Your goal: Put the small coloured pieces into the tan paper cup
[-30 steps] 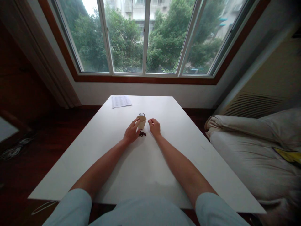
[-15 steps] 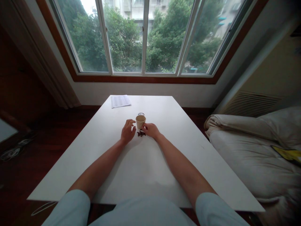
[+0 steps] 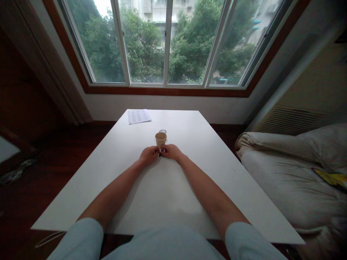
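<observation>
A small tan paper cup [image 3: 161, 139] stands upright on the white table [image 3: 162, 195]. Just in front of it lies a little heap of dark bits [image 3: 160, 155], mostly covered by my hands. My left hand [image 3: 148, 156] and my right hand [image 3: 170, 152] rest on the table, cupped toward each other with fingertips meeting over the heap. Fingers of both hands are curled and pressed together. What the fingers hold is hidden. Behind the cup a small glass thing [image 3: 162, 131] peeks out.
A printed sheet of paper [image 3: 139, 116] lies at the table's far left corner. A bed with light bedding [image 3: 295, 173] runs along the right. A wide window [image 3: 168, 43] is behind the table. Cables [image 3: 13, 175] lie on the dark floor at left.
My left hand let go of the cup and both hands moved inward, closing together over the dark heap. The cup now stands upright by itself.
</observation>
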`<state>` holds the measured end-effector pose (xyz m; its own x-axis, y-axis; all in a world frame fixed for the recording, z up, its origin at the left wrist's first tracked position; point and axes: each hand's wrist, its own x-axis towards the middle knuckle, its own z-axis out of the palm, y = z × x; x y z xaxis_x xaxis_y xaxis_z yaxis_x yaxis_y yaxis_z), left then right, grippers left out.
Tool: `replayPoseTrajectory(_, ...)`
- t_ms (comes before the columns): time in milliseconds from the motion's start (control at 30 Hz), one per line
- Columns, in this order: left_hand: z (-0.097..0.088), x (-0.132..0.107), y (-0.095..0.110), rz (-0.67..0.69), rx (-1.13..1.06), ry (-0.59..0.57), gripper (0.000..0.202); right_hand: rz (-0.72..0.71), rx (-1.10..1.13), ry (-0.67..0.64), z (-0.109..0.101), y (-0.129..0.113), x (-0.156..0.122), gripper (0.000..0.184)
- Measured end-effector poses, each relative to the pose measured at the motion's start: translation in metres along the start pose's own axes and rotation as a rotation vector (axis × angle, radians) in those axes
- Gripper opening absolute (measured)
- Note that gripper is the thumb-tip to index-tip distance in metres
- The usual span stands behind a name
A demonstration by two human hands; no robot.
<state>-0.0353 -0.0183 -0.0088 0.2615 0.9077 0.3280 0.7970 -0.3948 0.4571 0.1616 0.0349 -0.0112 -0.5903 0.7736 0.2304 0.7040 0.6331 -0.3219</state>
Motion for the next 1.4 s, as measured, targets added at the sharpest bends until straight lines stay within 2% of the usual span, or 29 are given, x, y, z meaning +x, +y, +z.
replayPoseTrajectory(200,0.000,0.000,-0.002,0.001,0.047,-0.020,0.022,0.039,0.016,-0.033,0.000,-0.001,0.001,0.021)
replayPoseTrajectory(667,0.001,0.002,-0.006,-0.002,-0.004,0.009,0.022,-0.081,0.274,0.068,0.010,-0.002,0.004,0.008)
replayPoseTrajectory(867,-0.001,0.003,-0.011,-0.100,-0.016,0.053,0.020,-0.101,0.350,0.198,0.009,-0.010,0.002,0.008)
replayPoseTrajectory(1067,-0.003,0.005,-0.019,-0.178,-0.038,0.094,0.021,0.038,0.392,0.377,0.004,-0.008,-0.001,0.011)
replayPoseTrajectory(1400,-0.003,0.004,-0.014,-0.128,-0.040,0.051,0.022,0.146,0.406,0.548,0.000,-0.003,0.000,0.007)
